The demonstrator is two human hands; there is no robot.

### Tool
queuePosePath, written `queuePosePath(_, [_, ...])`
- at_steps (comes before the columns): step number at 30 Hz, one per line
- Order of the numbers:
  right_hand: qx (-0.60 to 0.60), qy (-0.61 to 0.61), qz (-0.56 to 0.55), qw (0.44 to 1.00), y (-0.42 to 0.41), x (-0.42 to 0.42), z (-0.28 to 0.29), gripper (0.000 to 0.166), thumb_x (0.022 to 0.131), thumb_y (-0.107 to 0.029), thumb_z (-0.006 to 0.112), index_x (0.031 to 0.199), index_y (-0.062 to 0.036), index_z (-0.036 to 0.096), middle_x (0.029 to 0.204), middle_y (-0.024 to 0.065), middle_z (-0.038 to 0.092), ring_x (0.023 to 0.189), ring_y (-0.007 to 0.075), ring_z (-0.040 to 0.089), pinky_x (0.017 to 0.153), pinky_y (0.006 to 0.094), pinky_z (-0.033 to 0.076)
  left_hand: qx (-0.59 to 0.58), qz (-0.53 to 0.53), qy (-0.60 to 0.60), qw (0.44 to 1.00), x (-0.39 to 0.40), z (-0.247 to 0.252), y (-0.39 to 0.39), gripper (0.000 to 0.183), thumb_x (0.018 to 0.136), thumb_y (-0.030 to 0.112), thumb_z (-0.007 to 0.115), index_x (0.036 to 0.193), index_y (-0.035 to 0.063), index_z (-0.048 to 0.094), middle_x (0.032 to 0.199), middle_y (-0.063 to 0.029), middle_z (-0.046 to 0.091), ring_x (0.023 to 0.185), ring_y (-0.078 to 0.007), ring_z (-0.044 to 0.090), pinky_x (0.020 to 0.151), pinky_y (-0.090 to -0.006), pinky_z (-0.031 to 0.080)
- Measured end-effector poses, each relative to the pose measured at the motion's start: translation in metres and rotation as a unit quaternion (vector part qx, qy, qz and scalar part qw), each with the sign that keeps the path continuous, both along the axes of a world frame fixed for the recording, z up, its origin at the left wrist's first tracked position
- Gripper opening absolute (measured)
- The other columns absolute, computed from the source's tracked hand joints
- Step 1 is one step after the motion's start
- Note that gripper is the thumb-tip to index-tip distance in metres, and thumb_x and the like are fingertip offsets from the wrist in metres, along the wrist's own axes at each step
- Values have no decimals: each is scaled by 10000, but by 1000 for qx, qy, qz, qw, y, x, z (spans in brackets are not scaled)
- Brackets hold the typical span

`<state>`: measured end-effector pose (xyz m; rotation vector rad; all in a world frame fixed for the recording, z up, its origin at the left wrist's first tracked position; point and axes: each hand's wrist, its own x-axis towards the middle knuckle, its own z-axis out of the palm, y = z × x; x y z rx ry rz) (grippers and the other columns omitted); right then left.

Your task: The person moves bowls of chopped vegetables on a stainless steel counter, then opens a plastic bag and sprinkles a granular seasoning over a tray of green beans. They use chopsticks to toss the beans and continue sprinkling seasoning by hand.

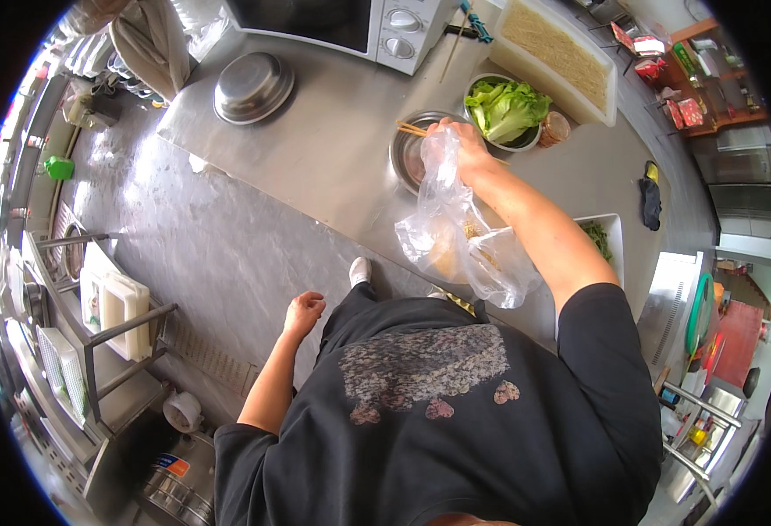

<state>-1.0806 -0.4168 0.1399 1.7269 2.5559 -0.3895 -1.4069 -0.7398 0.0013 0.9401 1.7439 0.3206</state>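
Observation:
My right hand (464, 146) grips the gathered neck of a clear plastic bag (505, 279) together with wooden chopsticks (412, 129). It is over a round stainless steel bowl (400, 152), and the chopsticks stick out on both sides of the hand. The bag hangs down towards the counter's front edge. Tan, crumb-like contents (448, 256) show through the plastic; what they are is unclear. The bowl's inside is partly hidden by hand and bag. Away from the counter, my left hand (304, 314) hangs at my side, fingers loosely bent, with nothing visible in it.
The steel counter (333, 144) bears an upturned metal bowl (254, 85), a microwave oven (385, 29), a bowl of lettuce (507, 108), a small jar (554, 129), and a tub of thin dry strands (556, 52). A white tray of greens (599, 240) lies right. Metal racks (89, 342) stand left.

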Motion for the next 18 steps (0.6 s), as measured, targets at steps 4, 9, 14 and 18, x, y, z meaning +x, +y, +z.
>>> queuePosePath(4, [37, 85, -39, 995, 29, 11, -90, 225, 871, -194, 438, 924, -50, 604, 930, 182, 626, 915, 377, 623, 781, 435, 513, 17, 7, 17, 1000, -16, -3, 1, 289, 793, 218, 652, 1011, 27, 661, 736, -88, 677, 652, -164, 652, 645, -310, 514])
queuePosePath(9, [144, 115, 119, 976, -7, 28, -4, 276, 860, -262, 519, 1022, -53, 599, 1117, 194, 575, 913, 389, 613, 820, 429, 497, 144, 76, -27, 986, 4, 49, 52, 272, 868, 240, 608, 987, 0, 653, 681, -70, 646, 623, -129, 613, 611, -281, 490])
queuePosePath(14, [106, 228, -24, 968, -33, 47, 77, 191, 878, -207, 588, 926, -37, 661, 762, 118, 656, 683, 279, 641, 623, 340, 495, 193, 27, -139, 971, 67, 184, 129, 329, 902, 299, 602, 979, -19, 634, 663, -44, 610, 626, -102, 556, 605, -261, 459])
queuePosePath(18, [23, 324, -147, 934, -98, 49, 175, 236, 931, -215, 559, 901, -1, 652, 708, 64, 647, 597, 128, 606, 557, 252, 478, 392, 6, -184, 901, 124, 254, 159, 403, 824, 321, 697, 1033, -3, 583, 808, -45, 565, 701, -120, 523, 649, -271, 451])
